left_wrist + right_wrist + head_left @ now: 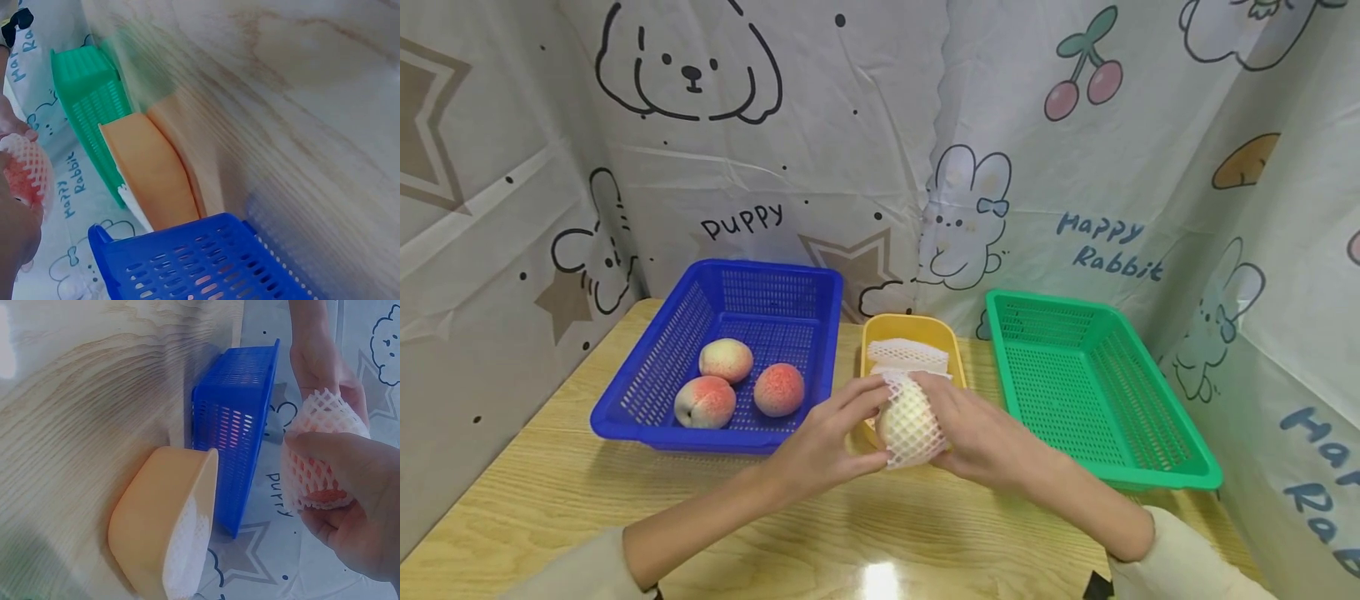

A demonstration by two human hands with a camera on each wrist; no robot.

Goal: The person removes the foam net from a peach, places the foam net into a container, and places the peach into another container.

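A peach (883, 429) sits inside a white foam net sleeve (917, 421), held up between both hands in front of the yellow bin (956, 354). On the left side, my left hand (827, 433) grips the peach and the sleeve's edge, thumb below and fingers above. My right hand (985, 429) holds the sleeve from the other side. Reddish skin shows through the mesh in both wrist views; in the right wrist view the right thumb presses on the netting (319, 469). More white foam nets (910, 354) lie in the yellow bin.
At the left stands a blue basket (651, 435) with a few peaches (705, 402) in it. A green basket (1052, 392) stands at the right with its mesh floor showing. Printed curtains (865, 150) hang behind and beside the wooden table (820, 542).
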